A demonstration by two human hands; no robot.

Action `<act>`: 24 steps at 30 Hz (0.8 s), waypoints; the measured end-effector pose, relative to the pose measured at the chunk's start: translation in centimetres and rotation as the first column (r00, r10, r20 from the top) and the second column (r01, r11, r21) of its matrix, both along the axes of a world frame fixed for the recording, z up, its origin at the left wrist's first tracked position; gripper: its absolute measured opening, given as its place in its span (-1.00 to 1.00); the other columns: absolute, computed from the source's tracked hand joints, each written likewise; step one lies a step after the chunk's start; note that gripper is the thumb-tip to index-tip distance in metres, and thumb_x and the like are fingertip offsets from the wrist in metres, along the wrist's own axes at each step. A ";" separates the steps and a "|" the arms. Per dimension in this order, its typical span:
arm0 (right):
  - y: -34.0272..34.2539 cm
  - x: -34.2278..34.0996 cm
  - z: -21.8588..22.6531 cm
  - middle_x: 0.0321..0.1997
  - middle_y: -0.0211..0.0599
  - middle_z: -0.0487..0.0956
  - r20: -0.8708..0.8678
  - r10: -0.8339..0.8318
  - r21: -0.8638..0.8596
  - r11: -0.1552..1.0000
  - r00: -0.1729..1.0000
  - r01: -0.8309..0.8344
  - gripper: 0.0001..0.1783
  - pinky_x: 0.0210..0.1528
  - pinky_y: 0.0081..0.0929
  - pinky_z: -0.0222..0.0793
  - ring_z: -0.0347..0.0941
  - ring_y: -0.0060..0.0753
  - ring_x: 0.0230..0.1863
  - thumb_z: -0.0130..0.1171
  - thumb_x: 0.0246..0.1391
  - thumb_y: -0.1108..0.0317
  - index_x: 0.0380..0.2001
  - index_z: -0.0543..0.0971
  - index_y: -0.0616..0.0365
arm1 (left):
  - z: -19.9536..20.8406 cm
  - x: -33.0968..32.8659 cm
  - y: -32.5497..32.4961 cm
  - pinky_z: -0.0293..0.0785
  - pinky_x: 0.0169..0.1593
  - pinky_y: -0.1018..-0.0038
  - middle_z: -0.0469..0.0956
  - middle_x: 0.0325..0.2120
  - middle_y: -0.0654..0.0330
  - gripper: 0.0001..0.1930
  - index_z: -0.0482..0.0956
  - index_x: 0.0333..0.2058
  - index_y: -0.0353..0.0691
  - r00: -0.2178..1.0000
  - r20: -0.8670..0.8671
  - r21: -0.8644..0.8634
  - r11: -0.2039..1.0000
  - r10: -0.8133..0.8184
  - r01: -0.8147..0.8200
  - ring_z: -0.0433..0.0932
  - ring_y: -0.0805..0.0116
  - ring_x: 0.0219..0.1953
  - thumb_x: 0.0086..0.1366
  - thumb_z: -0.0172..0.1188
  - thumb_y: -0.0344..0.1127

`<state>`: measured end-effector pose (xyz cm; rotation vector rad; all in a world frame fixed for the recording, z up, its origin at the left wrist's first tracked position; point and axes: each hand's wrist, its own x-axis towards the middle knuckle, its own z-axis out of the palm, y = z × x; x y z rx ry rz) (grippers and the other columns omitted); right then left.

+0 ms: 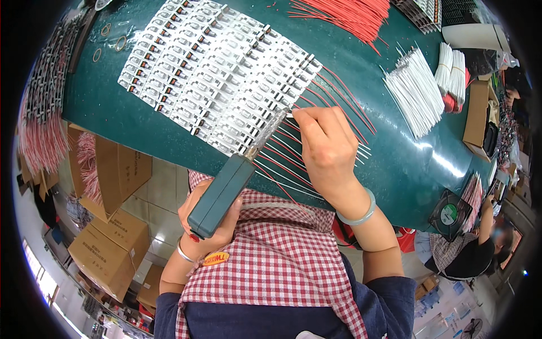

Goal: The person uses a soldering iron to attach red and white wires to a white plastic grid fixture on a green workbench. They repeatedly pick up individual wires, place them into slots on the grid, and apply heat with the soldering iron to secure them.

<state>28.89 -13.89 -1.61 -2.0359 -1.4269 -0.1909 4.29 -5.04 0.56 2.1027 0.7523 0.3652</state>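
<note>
My left hand (212, 217) is wrapped round a boxy dark green hand tool (221, 195), whose narrow metal front reaches along the right edge of a panel of white modules (209, 73). Its exact kind is unclear. By the tool's tip my right hand (326, 138) pinches the end of a thin white wire (290, 115) between thumb and forefinger. Red wires (344, 93) and white wires run out from the panel's right edge, some passing under my right hand. The modules lie in close rows, with small dark and orange parts between them.
Bundles of loose red wires (353, 17) and white wires (415, 93) lie farther back on the green table (395, 164). A cardboard box (480, 118) and a black fan (450, 211) are at the right. Wired strips hang at the left, above cartons (110, 248). Another person (468, 248) works at the right.
</note>
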 end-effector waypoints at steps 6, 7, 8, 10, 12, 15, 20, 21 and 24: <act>-0.1 -0.1 -0.2 -0.30 -0.26 0.56 0.009 -0.001 0.004 1.000 1.000 0.001 -0.66 -0.39 -0.41 0.45 0.47 -0.28 -0.30 0.24 -0.22 0.59 -0.24 0.63 0.31 | 1.0 -1.7 1.6 0.60 -0.27 0.40 0.66 -0.19 0.08 -0.56 0.59 0.03 -0.38 0.985 0.073 0.151 0.975 0.154 -0.163 0.67 0.17 -0.25 0.18 0.40 -0.40; -0.1 -0.1 -0.2 -0.30 -0.25 0.56 0.009 -0.002 0.000 1.000 1.000 0.002 -0.66 -0.38 -0.40 0.46 0.47 -0.27 -0.30 0.24 -0.22 0.59 -0.24 0.64 0.32 | 1.1 -3.5 2.7 0.59 -0.27 0.41 0.66 -0.18 0.07 -0.55 0.58 0.04 -0.38 0.968 0.097 0.178 0.953 0.232 -0.247 0.66 0.18 -0.26 0.18 0.39 -0.40; -0.2 0.0 -0.1 -0.30 -0.24 0.56 0.010 -0.011 -0.003 1.000 1.000 0.011 -0.66 -0.38 -0.40 0.46 0.47 -0.26 -0.30 0.24 -0.22 0.59 -0.24 0.64 0.32 | 1.7 -5.3 4.6 0.58 -0.28 0.42 0.65 -0.18 0.07 -0.54 0.56 0.05 -0.38 0.947 0.099 0.214 0.923 0.305 -0.320 0.65 0.19 -0.27 0.18 0.39 -0.39; 0.1 -0.1 0.1 -0.30 -0.23 0.56 -0.004 0.018 0.005 1.000 1.000 -0.018 -0.66 -0.37 -0.40 0.46 0.48 -0.25 -0.30 0.24 -0.22 0.59 -0.24 0.64 0.33 | 4.3 -10.4 8.3 0.56 -0.30 0.43 0.64 -0.17 0.06 -0.52 0.54 0.07 -0.38 0.861 0.091 0.345 0.796 0.500 -0.498 0.64 0.22 -0.28 0.18 0.38 -0.39; 0.0 -0.1 0.2 -0.30 -0.22 0.56 0.001 0.023 0.010 1.000 1.000 -0.023 -0.65 -0.36 -0.39 0.47 0.48 -0.23 -0.29 0.23 -0.22 0.60 -0.24 0.64 0.33 | 6.9 -16.3 13.0 0.54 -0.32 0.45 0.63 -0.16 0.05 -0.50 0.52 0.09 -0.38 0.774 0.064 0.476 0.662 0.630 -0.579 0.63 0.24 -0.29 0.17 0.37 -0.38; -0.4 0.4 0.1 -0.30 -0.21 0.56 -0.010 0.012 0.015 1.000 1.000 -0.012 -0.64 -0.34 -0.38 0.47 0.48 -0.22 -0.28 0.23 -0.23 0.62 -0.22 0.63 0.34 | 10.6 -25.4 18.4 0.51 -0.34 0.48 0.62 -0.15 0.04 -0.46 0.48 0.12 -0.38 0.623 -0.032 0.640 0.495 0.781 -0.587 0.61 0.28 -0.31 0.17 0.36 -0.37; -0.2 -0.2 0.5 -0.27 -0.21 0.56 -0.003 0.027 -0.030 0.999 1.000 -0.028 -0.61 -0.30 -0.37 0.48 0.48 -0.20 -0.26 0.23 -0.23 0.63 -0.20 0.62 0.34 | 11.0 -37.5 21.2 0.46 -0.39 0.53 0.60 -0.13 0.02 -0.41 0.42 0.17 -0.38 0.408 -0.144 0.683 0.389 0.902 -0.618 0.57 0.34 -0.34 0.17 0.34 -0.35; -0.1 -0.1 0.4 -0.26 -0.21 0.56 -0.002 0.031 -0.037 0.999 1.000 -0.031 -0.61 -0.29 -0.36 0.48 0.48 -0.19 -0.25 0.23 -0.23 0.64 -0.19 0.62 0.33 | 11.1 -38.0 21.4 0.45 -0.39 0.54 0.60 -0.13 0.02 -0.40 0.41 0.18 -0.38 0.402 -0.147 0.679 0.388 0.904 -0.623 0.57 0.35 -0.35 0.17 0.33 -0.34; -0.4 -0.1 0.6 -0.26 -0.21 0.56 -0.021 0.010 -0.047 0.999 1.000 -0.011 -0.60 -0.29 -0.36 0.48 0.48 -0.19 -0.25 0.23 -0.23 0.64 -0.18 0.62 0.33 | 12.3 -36.1 22.6 0.43 -0.42 0.57 0.58 -0.12 0.01 -0.36 0.38 0.22 -0.38 0.432 -0.109 0.669 0.388 0.895 -0.634 0.55 0.39 -0.37 0.17 0.32 -0.33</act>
